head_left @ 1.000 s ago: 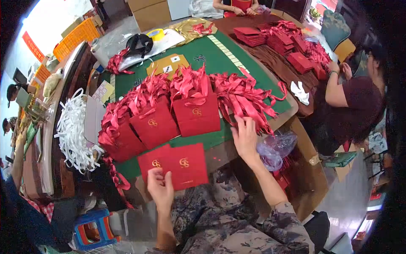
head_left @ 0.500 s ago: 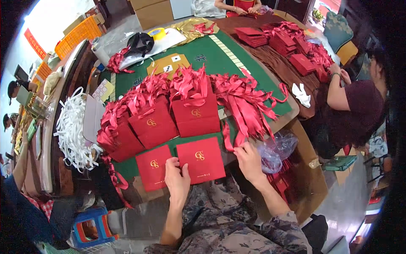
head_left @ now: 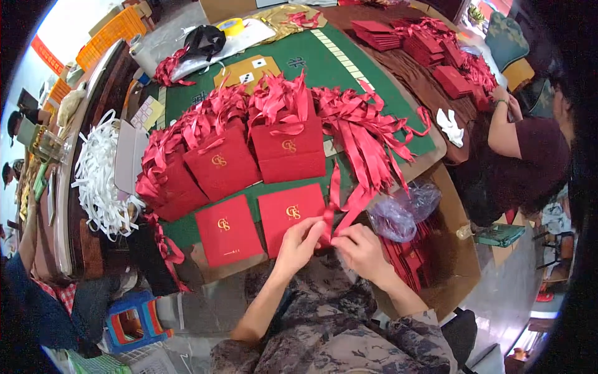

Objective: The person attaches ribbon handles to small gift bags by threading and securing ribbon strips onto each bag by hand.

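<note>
My left hand (head_left: 299,246) is closed in a pinch at the end of a red ribbon (head_left: 335,184), over the lower right corner of a flat red paper bag (head_left: 289,202). Close beside it, my right hand (head_left: 364,252) pinches the same ribbon or one next to it; the fingers hide which. These ribbons run up into a loose heap of red ribbons (head_left: 367,146). A second flat red bag (head_left: 229,234) with a gold emblem lies to the left. Behind both, red bags (head_left: 289,156) stand in a row, topped with bunched ribbon.
A carton (head_left: 458,249) holding red bags and clear plastic stands at my right. White ribbons (head_left: 103,181) spill from a box at left. Across the green table top (head_left: 398,124) lie a black cap (head_left: 202,43) and yellow tape (head_left: 231,27). A co-worker (head_left: 517,149) sits at right.
My left hand has left the flat bags' inner edges and moved right to the ribbon. My right hand has come left and down, drawing ribbon toward it. The view has shifted slightly.
</note>
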`<state>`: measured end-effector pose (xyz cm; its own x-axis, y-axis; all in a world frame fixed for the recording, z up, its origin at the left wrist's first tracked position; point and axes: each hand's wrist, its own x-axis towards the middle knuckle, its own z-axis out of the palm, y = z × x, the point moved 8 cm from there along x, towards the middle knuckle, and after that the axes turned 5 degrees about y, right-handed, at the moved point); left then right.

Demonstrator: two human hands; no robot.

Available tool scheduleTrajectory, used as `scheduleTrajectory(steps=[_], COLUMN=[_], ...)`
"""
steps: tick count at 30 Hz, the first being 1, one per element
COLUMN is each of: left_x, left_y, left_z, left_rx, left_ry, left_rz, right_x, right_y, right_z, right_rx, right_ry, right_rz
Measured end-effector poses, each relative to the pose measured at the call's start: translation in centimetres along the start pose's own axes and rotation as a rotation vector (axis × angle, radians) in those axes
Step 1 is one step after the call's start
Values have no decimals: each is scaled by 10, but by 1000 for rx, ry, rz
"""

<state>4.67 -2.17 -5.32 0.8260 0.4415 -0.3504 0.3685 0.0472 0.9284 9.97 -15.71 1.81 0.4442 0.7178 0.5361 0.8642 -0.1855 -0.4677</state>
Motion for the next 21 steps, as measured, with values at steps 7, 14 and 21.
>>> scheduleTrajectory(steps=[7, 14, 21], left_x=[10, -7, -5], left_y=[2, -5, 33], left_z=[1, 13, -15], left_rx=[-283, -258, 187], left_ry=[34, 152, 298], left_rz=[151, 144, 388], right_x=[0, -3, 28], right_y=[1, 51, 47], right_z=[8, 30, 24], right_rx=[52, 623, 568], right_ry=[-110, 44, 40], right_rz=[2, 786, 630])
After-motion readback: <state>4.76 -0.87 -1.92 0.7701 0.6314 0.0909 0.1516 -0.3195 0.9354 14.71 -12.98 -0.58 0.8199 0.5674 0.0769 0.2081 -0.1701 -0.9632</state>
